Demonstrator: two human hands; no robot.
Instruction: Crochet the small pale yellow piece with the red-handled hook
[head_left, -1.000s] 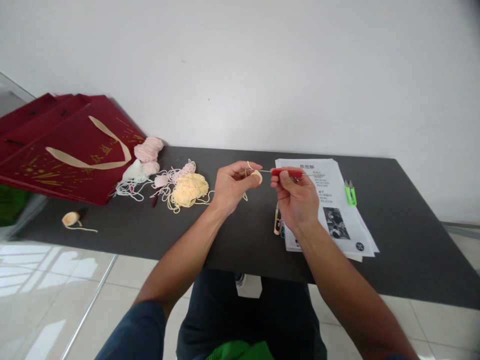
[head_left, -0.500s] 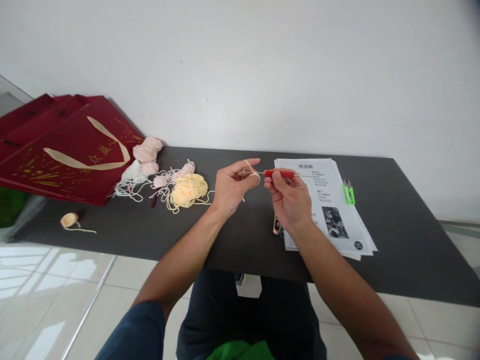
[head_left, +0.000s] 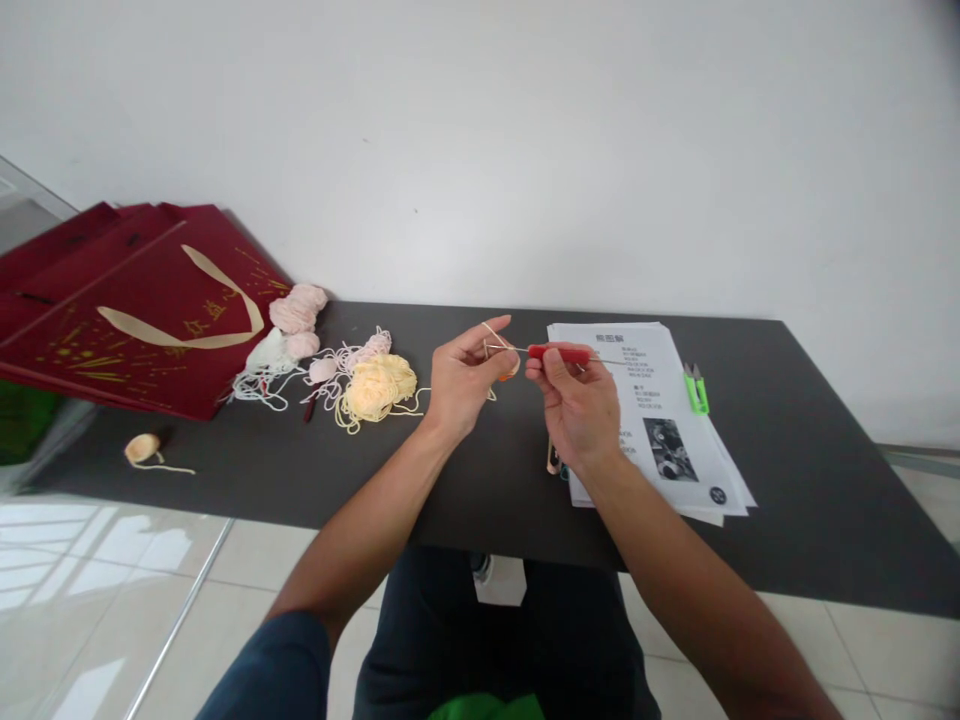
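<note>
My left hand (head_left: 459, 388) pinches pale yellow yarn (head_left: 496, 333), with a strand running up over the outstretched index finger. In my right hand (head_left: 583, 415) is a crochet hook with a red handle (head_left: 556, 354), held level between thumb and fingers. Its thin metal shaft points left and reaches the yarn at my left fingertips. The exact loop around the hook is too small to make out. From the yellow yarn ball (head_left: 379, 386), left of my left hand, a loose strand trails toward the wrist.
Printed sheets (head_left: 637, 400) lie under and beyond my right hand, with green thread snips (head_left: 696, 388) on their right edge. Pink yarn (head_left: 298, 308) and white yarn (head_left: 262, 365) rest by red gift bags (head_left: 150, 330). A small cream crocheted piece (head_left: 141, 448) sits at the table's left.
My left index finger has drifted slightly left and the yarn over it slants more. The left thumb sits closer to the hook's shaft. The right hand keeps its grip.
</note>
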